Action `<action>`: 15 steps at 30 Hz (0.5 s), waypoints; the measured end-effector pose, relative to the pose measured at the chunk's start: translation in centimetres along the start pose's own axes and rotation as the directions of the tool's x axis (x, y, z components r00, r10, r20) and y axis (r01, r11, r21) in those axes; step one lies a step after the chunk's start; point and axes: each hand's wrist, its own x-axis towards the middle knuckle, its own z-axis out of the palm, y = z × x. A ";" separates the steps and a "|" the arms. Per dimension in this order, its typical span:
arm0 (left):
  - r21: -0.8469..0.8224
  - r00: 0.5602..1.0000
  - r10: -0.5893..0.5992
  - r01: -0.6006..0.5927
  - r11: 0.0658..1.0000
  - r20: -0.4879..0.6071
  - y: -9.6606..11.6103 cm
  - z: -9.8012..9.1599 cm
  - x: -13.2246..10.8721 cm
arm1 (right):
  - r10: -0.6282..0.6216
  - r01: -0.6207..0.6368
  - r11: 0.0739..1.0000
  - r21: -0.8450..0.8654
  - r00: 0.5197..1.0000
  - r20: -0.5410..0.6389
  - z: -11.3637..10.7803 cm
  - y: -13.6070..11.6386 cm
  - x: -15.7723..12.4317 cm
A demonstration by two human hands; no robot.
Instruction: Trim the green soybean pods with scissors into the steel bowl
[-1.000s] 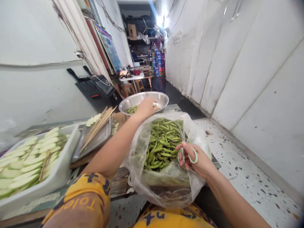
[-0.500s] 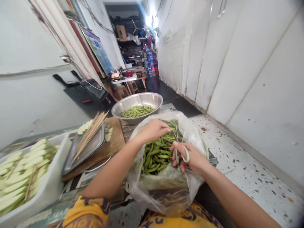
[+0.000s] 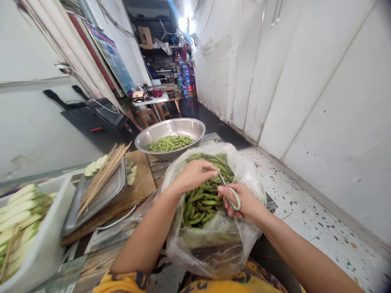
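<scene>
Green bean pods (image 3: 200, 205) fill a clear plastic bag (image 3: 210, 254) in front of me. Over the bag, my right hand (image 3: 241, 199) grips a pair of scissors (image 3: 234, 199) by pale green handles, with the blades pointing up and left and now together. My left hand (image 3: 198, 174) is pinched closed at the tips of the blades, on a green pod (image 3: 217, 171) that is mostly hidden by the fingers. Behind the bag a steel basin (image 3: 198, 129) holds more pods.
At left, a white tub (image 3: 50, 248) holds sliced pale green vegetable on sticks. A metal tray (image 3: 106, 189) with wooden skewers (image 3: 102, 175) rests on a wooden board (image 3: 143, 175). A white wall (image 3: 290, 101) runs along the right above a speckled floor (image 3: 305, 211).
The scissor blades have gone from spread to closed at my left fingertips. My head view has turned slightly right, so the surroundings sit further left.
</scene>
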 end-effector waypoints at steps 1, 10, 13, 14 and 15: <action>-0.112 0.998 -0.056 0.055 0.992 -0.012 0.1 0.0 0.0 | -0.009 0.009 1.000 0.015 1.000 0.014 0.0 -0.1 -0.1; -0.593 0.967 -0.247 0.164 0.788 -0.061 0.8 0.9 0.3 | -0.030 0.029 0.999 0.023 0.998 0.058 0.4 -0.8 -0.6; -0.562 0.967 -0.234 0.141 0.815 -0.097 0.9 1.2 0.2 | -0.057 0.055 0.998 0.039 0.997 0.043 0.7 -0.8 -0.5; -0.544 0.969 -0.225 0.136 0.828 -0.101 1.0 1.2 0.2 | -0.062 0.060 0.997 0.051 0.997 0.038 0.8 -0.8 -0.5; -0.529 0.970 -0.220 0.133 0.838 -0.104 1.0 1.3 0.2 | -0.065 0.063 0.996 0.064 0.997 0.033 0.8 -0.8 -0.5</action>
